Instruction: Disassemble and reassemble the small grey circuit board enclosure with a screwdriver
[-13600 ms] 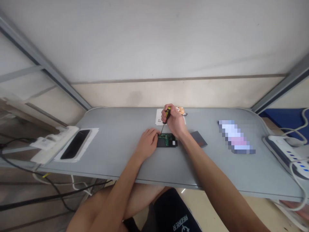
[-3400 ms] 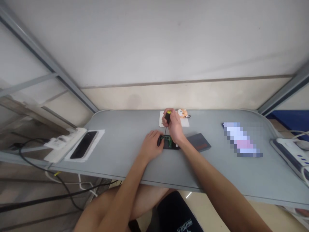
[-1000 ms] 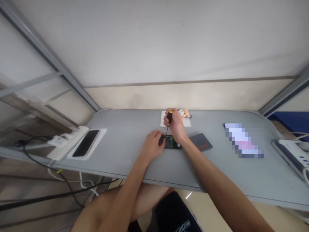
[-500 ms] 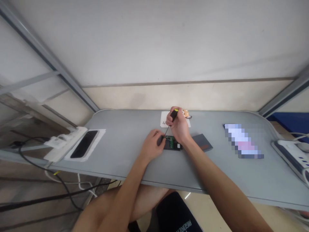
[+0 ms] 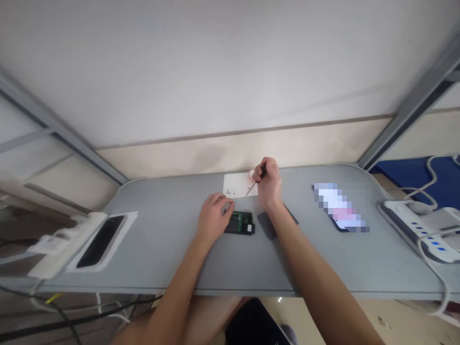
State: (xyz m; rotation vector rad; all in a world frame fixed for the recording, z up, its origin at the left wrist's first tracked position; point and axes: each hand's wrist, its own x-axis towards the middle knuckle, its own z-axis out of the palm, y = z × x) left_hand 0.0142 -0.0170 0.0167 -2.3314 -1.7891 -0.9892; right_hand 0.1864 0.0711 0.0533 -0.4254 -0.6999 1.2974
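My right hand (image 5: 269, 184) is closed around a screwdriver (image 5: 251, 189) with a dark handle. Its thin shaft slants down to the left, over the white card (image 5: 235, 184), with the tip apart from the circuit board. The fingers of my left hand (image 5: 214, 215) are curled on the left end of a black device with an exposed green circuit board (image 5: 243, 222), which lies on the table. Several tiny dark bits, like screws, lie on the white card near its left side. A dark flat cover (image 5: 269, 225) lies right of the device, partly under my right forearm.
A lit, blurred phone (image 5: 339, 208) lies on the grey table (image 5: 161, 239) to the right, near a power strip (image 5: 420, 230). At the left are a black phone (image 5: 101, 241) on white paper and a white power strip (image 5: 68, 249). A wall runs behind.
My right hand has lifted the screwdriver off the circuit board and swung its tip over the white card. My left hand stays on the device. The camera view has shifted.
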